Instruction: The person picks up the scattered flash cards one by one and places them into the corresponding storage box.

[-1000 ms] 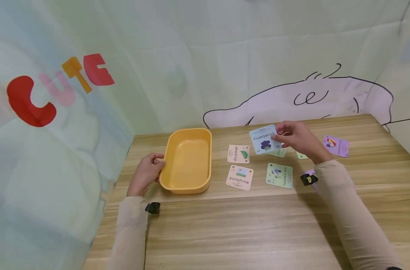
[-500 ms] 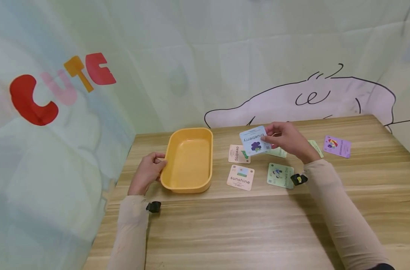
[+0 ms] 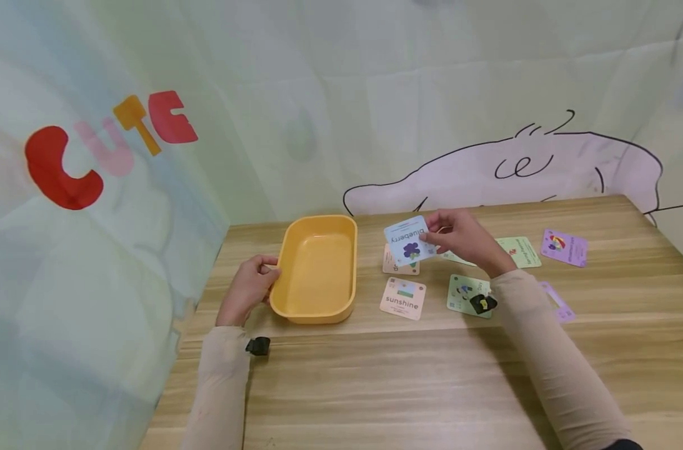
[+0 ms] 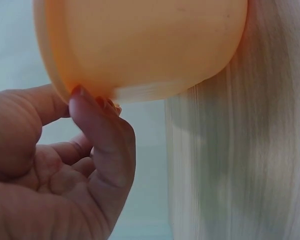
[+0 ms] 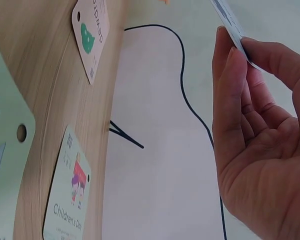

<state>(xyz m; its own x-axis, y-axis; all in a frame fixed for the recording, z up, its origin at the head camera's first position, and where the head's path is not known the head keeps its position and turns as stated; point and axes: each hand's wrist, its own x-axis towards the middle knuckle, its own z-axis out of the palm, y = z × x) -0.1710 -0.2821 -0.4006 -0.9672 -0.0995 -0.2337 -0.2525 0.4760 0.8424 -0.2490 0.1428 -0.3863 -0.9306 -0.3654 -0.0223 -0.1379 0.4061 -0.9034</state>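
Note:
A light-blue card printed "blueberry" (image 3: 407, 240) is pinched between the thumb and fingers of my right hand (image 3: 459, 236). In the head view it overlaps the pink "dewdrop" card (image 3: 402, 269) beneath; the right wrist view shows the blue card (image 5: 232, 30) raised well off the table. My left hand (image 3: 250, 286) grips the left rim of a yellow tray (image 3: 352, 275), its thumb on the rim and fingers underneath in the left wrist view. Nothing lies inside the tray.
A "sunshine" card (image 3: 403, 299) lies right of the tray. Green cards, including "Teachers' Day" (image 3: 463, 294), "Children's Day" (image 5: 67, 187) and "Spring Festival" (image 3: 520, 251), lie farther right, with purple cards (image 3: 564, 247) beyond. A printed curtain (image 3: 296, 137) hangs behind the table.
My right hand has carried the blueberry card left, from over the green cards to over the dewdrop card. The left hand keeps its hold on the tray, which stays in place.

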